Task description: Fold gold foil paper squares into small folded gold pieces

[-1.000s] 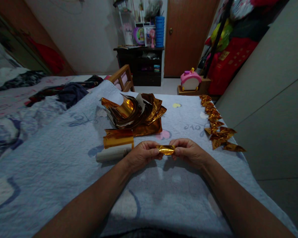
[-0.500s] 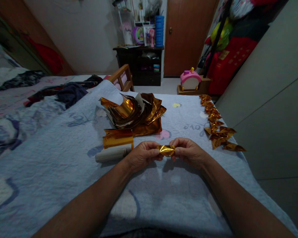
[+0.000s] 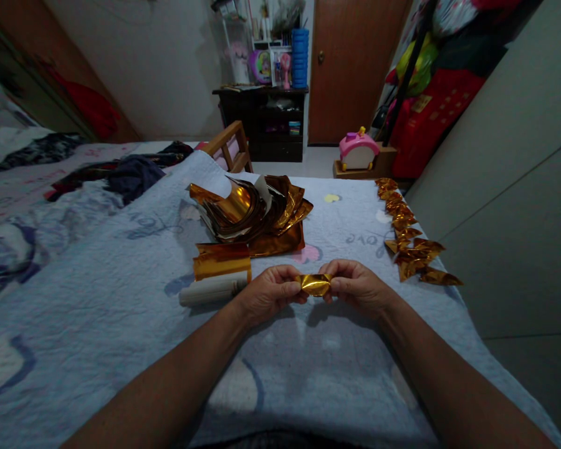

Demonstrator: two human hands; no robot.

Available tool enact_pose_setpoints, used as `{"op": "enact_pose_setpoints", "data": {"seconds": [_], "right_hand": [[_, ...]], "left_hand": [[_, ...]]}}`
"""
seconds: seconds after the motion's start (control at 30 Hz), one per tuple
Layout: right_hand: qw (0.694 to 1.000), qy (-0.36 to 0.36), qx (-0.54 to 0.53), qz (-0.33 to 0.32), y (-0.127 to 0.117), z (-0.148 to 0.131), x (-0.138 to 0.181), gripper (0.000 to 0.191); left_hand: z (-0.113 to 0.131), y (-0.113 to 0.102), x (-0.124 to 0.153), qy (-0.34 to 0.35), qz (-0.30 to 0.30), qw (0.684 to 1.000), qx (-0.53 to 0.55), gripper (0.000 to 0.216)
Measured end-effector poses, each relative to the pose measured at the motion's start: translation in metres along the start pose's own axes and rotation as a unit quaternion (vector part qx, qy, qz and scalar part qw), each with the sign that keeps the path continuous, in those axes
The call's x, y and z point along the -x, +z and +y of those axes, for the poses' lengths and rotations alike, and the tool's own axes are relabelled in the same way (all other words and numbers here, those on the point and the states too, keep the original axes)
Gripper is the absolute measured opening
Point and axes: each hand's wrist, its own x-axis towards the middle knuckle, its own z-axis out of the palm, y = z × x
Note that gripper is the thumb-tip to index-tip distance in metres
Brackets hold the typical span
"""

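Between one second ago and now almost nothing has moved: the small crumpled piece of gold foil paper (image 3: 313, 284) sits in the same spot between the two hands, looking only slightly more bunched in the middle, which suggests the fold is being pressed and tightened rather than begun or released.

The left hand (image 3: 267, 292) pinches the foil's left end, its fingers (image 3: 293, 288) pressed together on it; the right hand (image 3: 358, 285) pinches the right end the same way. The foil is held just above the pale blue quilted bed cover (image 3: 121, 299), between both sets of fingertips.

From the foil, at about 11 o'clock lies a loose heap of gold foil sheets (image 3: 252, 212), with a flat gold foil roll (image 3: 222, 267) and a grey tube (image 3: 210, 291) at 9 o'clock, near the left hand. At 2 o'clock a row of folded gold foil pieces (image 3: 409, 234) lines the bed's edge.
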Motion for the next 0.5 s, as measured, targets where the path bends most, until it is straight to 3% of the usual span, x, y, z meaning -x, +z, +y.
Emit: {"op": "enact_pose_setpoints", "data": {"seconds": [0.5], "right_hand": [[1.0, -0.011, 0.02, -0.007, -0.0004, 0.0016, -0.0005, 0.021]], "left_hand": [[-0.0039, 0.0009, -0.0016, 0.011, 0.007, 1.0, 0.004, 0.035]]}}
